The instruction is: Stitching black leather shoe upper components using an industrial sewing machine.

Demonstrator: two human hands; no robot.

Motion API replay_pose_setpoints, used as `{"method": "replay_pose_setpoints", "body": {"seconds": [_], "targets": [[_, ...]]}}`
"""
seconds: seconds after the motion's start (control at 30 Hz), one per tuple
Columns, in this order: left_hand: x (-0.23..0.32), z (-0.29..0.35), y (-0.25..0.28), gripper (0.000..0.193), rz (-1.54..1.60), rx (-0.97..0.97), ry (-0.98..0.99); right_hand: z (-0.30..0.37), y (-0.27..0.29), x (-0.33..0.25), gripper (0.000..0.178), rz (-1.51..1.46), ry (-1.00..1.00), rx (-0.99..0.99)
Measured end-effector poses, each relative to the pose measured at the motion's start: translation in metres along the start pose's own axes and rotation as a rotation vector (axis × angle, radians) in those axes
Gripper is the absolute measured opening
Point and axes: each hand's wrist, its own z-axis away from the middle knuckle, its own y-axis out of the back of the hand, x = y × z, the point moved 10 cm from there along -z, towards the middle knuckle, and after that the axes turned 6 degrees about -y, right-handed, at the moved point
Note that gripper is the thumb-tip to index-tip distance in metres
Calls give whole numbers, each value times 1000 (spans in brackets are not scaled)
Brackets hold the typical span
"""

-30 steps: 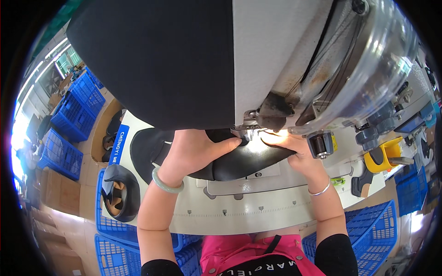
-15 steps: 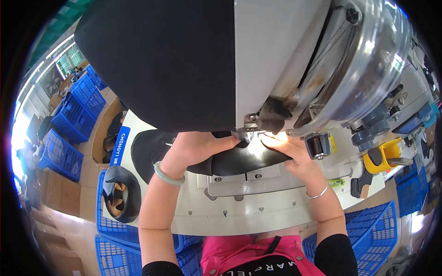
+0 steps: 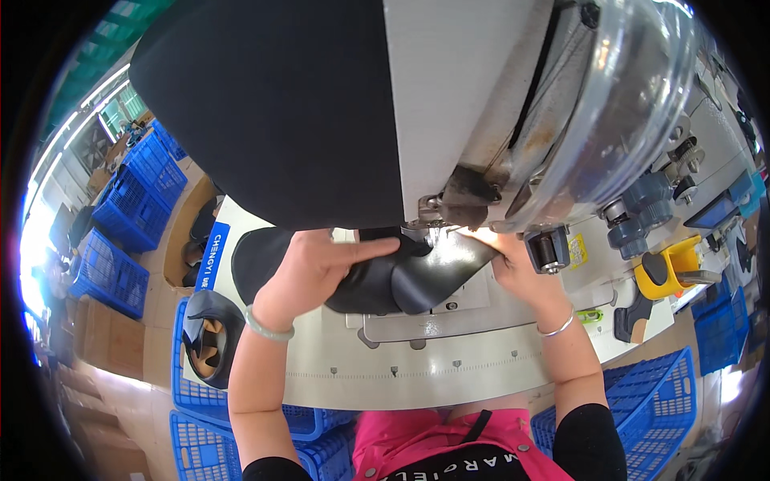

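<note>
one black leathery piece (image 3: 367, 290) runs under the left hand (image 3: 303, 271), grip unclear, to the right hand (image 3: 523, 271), pinching its end.

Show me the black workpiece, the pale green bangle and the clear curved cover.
Black workpiece (image 3: 367, 291): head view, its middle.
Pale green bangle (image 3: 269, 332): head view, its lower rim.
Clear curved cover (image 3: 616, 120): head view, its bulging middle.

The sewing machine (image 3: 437, 104) partly hides the black piece (image 3: 437, 279)
</note>
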Motion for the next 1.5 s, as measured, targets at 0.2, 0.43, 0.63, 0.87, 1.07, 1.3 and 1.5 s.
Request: {"method": "replay_pose_setpoints", "body": {"seconds": [0.2, 0.43, 0.63, 0.87, 1.07, 1.3, 1.5], "targets": [[73, 10, -15, 51, -308, 34, -328, 10, -6, -2, 53, 56, -10, -154], [90, 12, -28, 46, -385, 91, -291, 10, -17, 12, 41, -109, -75, -136], [98, 13, -37, 47, -483, 64, -330, -2, -7, 9, 30, -208, -63, 78], [99, 14, -42, 49, -493, 56, -278, 6, 12, 17, 24, -84, -253, 200], [92, 24, -65, 45, -631, 28, -236, 11, 51, 8, 17, -255, -300, 404], [108, 27, -52, 24, -655, 296, -361, 26, -25, 0, 20, -955, -675, -356], [110, 25, -51, 27, -608, 273, -346, 33, -35, 2, 20, -1162, -725, -439]]}}
